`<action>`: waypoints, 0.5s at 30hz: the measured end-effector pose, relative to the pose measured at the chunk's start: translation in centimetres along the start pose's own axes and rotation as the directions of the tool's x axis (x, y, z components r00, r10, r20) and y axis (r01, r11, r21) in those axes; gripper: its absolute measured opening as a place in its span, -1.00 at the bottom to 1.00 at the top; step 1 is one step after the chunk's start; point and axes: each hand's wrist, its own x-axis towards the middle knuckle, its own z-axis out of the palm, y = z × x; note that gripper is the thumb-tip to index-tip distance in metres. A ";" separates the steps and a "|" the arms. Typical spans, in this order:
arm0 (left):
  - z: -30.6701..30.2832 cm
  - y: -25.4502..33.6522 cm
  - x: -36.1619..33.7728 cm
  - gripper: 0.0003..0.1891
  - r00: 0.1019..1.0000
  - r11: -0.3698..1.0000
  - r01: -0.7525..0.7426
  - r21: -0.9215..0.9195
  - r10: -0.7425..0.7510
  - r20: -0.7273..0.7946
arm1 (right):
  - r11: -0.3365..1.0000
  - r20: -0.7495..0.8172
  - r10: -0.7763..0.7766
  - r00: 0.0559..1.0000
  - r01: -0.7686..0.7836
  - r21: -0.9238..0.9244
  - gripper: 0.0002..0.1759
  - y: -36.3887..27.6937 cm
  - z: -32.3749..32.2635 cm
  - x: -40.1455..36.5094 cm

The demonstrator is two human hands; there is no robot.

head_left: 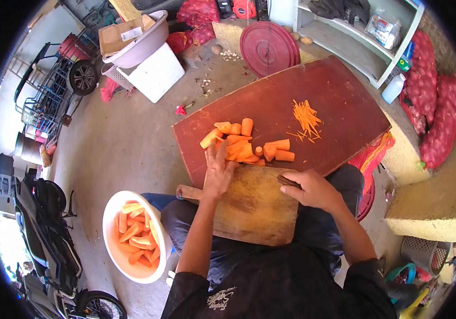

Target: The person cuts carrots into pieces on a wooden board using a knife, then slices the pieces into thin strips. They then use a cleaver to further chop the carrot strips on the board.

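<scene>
My left hand (218, 173) lies with its fingers spread at the left edge of the carrot pieces (238, 149), beside the upper left of the wooden cutting board (254, 207). The board rests across my lap, against the red table (334, 90). In my right hand (313, 189) is a dark knife handle (289, 182), held over the board's upper right corner; the blade is hard to make out. Thicker carrot chunks (278, 151) sit just beyond the board. Farther back on the table lies a small pile of thin carrot strips (307, 121).
A white bucket (110, 250) holding cut carrots (140, 234) stands at lower left. A motorcycle (47, 239) is at far left. Behind the table are a red round lid (269, 49) and a white box (156, 73). Red mesh sacks (443, 119) and a shelf (345, 40) stand right.
</scene>
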 end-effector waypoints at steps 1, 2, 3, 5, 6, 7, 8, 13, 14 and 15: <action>0.0 -0.2 0.1 -0.37 0.999 0.998 -0.024 -0.049 0.023 -0.035 | 0.999 0.004 0.024 1.000 -0.024 0.043 -0.71 -0.5 0.1 -0.7; -0.4 -0.6 0.2 -0.38 0.997 0.994 -0.050 -0.098 0.043 -0.070 | 0.995 0.008 0.048 0.999 -0.049 0.086 -0.72 -0.7 0.2 -1.5; -0.8 -1.0 0.4 -0.39 0.993 0.987 -0.076 -0.145 0.061 -0.106 | 0.994 0.006 0.047 0.999 -0.048 0.098 -0.72 -0.7 0.5 -2.2; -1.5 -1.7 1.1 -0.44 0.978 0.993 -0.116 -0.028 0.109 -0.179 | 0.992 0.005 0.038 0.999 -0.038 0.121 -0.71 -0.6 1.1 -3.4; -1.9 -2.1 1.4 -0.45 0.974 0.993 -0.114 0.040 0.119 -0.195 | 0.980 0.049 0.098 0.994 -0.105 0.171 -0.68 -1.1 1.3 -4.0; -2.3 -2.6 1.8 -0.46 0.969 0.988 -0.110 0.107 0.131 -0.209 | 0.977 0.026 0.070 0.997 -0.073 0.199 -0.69 -1.1 1.9 -4.4; -2.3 -3.5 2.4 -0.47 0.964 0.981 -0.113 0.157 0.147 -0.221 | 0.973 0.002 0.042 0.999 -0.042 0.225 -0.69 -0.9 2.7 -4.8; -2.1 -7.2 5.8 -0.42 0.991 0.946 -0.057 0.319 0.092 -0.097 | 0.979 0.188 0.001 0.982 -0.040 0.202 -0.65 -1.9 3.7 -4.1; -2.0 -7.7 6.4 -0.41 0.992 0.936 -0.054 0.347 0.091 -0.090 | 0.980 0.157 -0.039 0.987 0.007 0.200 -0.62 -1.5 4.7 -3.8; -2.2 -7.6 6.7 -0.41 0.993 0.925 -0.049 0.377 0.085 -0.079 | 0.983 0.201 -0.015 0.979 -0.023 0.182 -0.62 -2.1 4.8 -3.3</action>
